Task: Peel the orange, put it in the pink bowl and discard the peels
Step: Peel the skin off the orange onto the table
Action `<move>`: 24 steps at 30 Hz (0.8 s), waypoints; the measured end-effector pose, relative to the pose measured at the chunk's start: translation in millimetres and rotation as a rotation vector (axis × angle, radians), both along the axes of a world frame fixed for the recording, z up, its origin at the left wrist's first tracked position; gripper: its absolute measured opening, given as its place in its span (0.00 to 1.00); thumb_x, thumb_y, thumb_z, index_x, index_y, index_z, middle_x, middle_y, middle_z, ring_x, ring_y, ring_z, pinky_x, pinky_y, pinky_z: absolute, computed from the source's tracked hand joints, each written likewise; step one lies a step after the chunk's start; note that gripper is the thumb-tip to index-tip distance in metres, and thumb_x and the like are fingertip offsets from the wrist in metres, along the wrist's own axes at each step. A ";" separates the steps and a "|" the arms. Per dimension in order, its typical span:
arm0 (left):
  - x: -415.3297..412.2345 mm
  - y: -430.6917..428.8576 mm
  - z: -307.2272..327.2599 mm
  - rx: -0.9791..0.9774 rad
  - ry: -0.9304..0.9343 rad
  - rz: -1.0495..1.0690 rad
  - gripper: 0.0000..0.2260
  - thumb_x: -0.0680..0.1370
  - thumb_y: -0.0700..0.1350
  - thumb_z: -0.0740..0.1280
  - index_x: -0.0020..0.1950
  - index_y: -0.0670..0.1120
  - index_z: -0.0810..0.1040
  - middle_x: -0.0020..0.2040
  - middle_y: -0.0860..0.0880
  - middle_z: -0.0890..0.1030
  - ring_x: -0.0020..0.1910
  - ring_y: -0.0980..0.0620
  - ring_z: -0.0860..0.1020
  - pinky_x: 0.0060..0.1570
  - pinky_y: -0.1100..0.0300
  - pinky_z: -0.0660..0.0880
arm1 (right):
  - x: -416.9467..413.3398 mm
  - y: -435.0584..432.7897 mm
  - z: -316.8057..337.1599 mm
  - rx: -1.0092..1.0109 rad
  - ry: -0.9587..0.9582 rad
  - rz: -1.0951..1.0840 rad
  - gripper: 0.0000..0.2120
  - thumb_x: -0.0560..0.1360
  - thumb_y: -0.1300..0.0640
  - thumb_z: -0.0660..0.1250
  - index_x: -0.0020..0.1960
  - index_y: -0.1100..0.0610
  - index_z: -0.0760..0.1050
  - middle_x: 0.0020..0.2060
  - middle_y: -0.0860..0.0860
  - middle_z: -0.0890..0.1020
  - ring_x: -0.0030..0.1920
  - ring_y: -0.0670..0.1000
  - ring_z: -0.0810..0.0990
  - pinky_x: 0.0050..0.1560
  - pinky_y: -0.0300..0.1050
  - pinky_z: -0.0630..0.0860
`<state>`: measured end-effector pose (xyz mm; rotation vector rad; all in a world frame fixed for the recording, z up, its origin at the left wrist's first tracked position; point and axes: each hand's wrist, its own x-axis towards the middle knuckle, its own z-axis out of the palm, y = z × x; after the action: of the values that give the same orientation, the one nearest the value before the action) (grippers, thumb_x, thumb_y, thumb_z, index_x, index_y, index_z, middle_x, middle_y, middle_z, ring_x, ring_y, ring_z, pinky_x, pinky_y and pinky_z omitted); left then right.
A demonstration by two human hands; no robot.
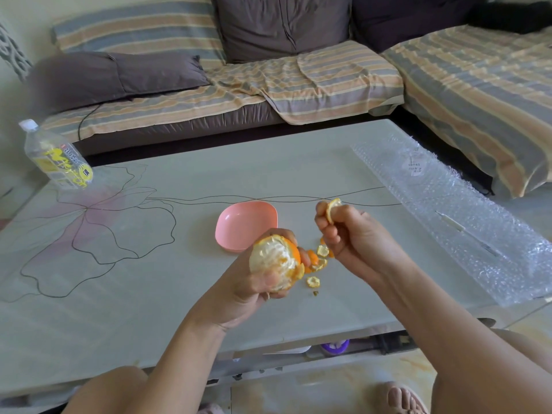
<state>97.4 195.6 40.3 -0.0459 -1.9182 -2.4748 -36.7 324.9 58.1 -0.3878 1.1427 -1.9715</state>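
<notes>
My left hand (254,282) grips a partly peeled orange (273,259) above the table, its white pith facing up and some orange skin still on its right side. My right hand (343,231) is raised to the right of it and pinches a torn strip of peel (332,209) between thumb and fingers. The pink bowl (239,216) stands empty on the table just behind the orange. Several small peel pieces (318,264) lie on the table between my hands.
A grey table (149,294) with a flower line drawing holds a plastic bottle (56,158) lying at the far left and a sheet of bubble wrap (454,210) along the right side. A striped sofa (298,79) runs behind and to the right.
</notes>
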 end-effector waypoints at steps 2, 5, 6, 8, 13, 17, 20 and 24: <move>-1.6 -1.6 -0.7 -0.084 -0.042 0.102 0.26 0.60 0.50 0.74 0.55 0.45 0.71 0.45 0.46 0.79 0.32 0.57 0.72 0.30 0.67 0.66 | -7.3 4.6 3.5 0.148 0.281 -0.011 0.14 0.77 0.67 0.58 0.38 0.64 0.79 0.30 0.52 0.78 0.27 0.46 0.73 0.30 0.35 0.73; -5.1 -0.1 -5.0 -0.210 -0.125 0.202 0.27 0.60 0.51 0.71 0.55 0.41 0.72 0.46 0.40 0.74 0.31 0.56 0.68 0.28 0.67 0.65 | -17.4 7.3 -4.0 0.503 0.675 -0.044 0.10 0.77 0.60 0.62 0.45 0.60 0.82 0.35 0.54 0.82 0.32 0.51 0.78 0.41 0.51 0.76; -6.0 0.3 -7.4 -0.247 -0.141 0.231 0.28 0.60 0.51 0.72 0.55 0.40 0.72 0.46 0.40 0.75 0.32 0.55 0.69 0.29 0.67 0.65 | -19.7 7.0 -9.1 0.624 0.772 -0.037 0.10 0.77 0.57 0.62 0.48 0.56 0.83 0.37 0.55 0.83 0.35 0.53 0.79 0.45 0.53 0.77; -7.3 0.8 -10.4 -0.301 -0.164 0.275 0.28 0.60 0.53 0.73 0.56 0.41 0.73 0.47 0.37 0.77 0.37 0.52 0.71 0.30 0.66 0.67 | -19.3 5.8 -17.6 0.847 0.951 -0.003 0.13 0.79 0.53 0.60 0.58 0.50 0.79 0.46 0.52 0.84 0.47 0.52 0.81 0.49 0.46 0.75; -8.3 -2.6 -12.1 -0.363 -0.195 0.388 0.27 0.59 0.53 0.75 0.53 0.44 0.75 0.39 0.54 0.78 0.33 0.62 0.74 0.31 0.72 0.68 | -4.3 4.2 -10.4 0.610 0.994 -0.040 0.11 0.74 0.54 0.69 0.55 0.50 0.81 0.50 0.44 0.82 0.46 0.40 0.80 0.47 0.32 0.74; -8.1 -3.2 -11.7 -0.361 -0.215 0.380 0.27 0.60 0.57 0.73 0.53 0.44 0.77 0.37 0.49 0.75 0.33 0.53 0.67 0.27 0.68 0.64 | 8.1 6.6 1.0 0.331 0.900 0.089 0.10 0.68 0.62 0.74 0.48 0.52 0.84 0.42 0.46 0.82 0.43 0.44 0.81 0.48 0.34 0.77; -7.3 -3.0 -10.3 -0.337 -0.196 0.358 0.25 0.61 0.59 0.72 0.51 0.44 0.78 0.33 0.48 0.70 0.32 0.51 0.63 0.28 0.65 0.60 | 11.1 5.7 1.0 0.293 0.904 0.029 0.07 0.67 0.62 0.75 0.43 0.53 0.85 0.40 0.45 0.82 0.40 0.45 0.81 0.42 0.35 0.77; -6.4 -2.7 -11.2 -0.343 -0.181 0.349 0.26 0.61 0.59 0.72 0.49 0.41 0.77 0.33 0.46 0.69 0.30 0.52 0.62 0.27 0.64 0.59 | 15.0 6.1 0.0 0.295 1.012 -0.014 0.05 0.69 0.62 0.74 0.40 0.53 0.84 0.37 0.44 0.81 0.36 0.46 0.79 0.39 0.34 0.75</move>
<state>91.0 192.9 29.0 0.4819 -2.1744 -1.9703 -21.7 331.0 58.1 -1.2942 2.0055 -1.5528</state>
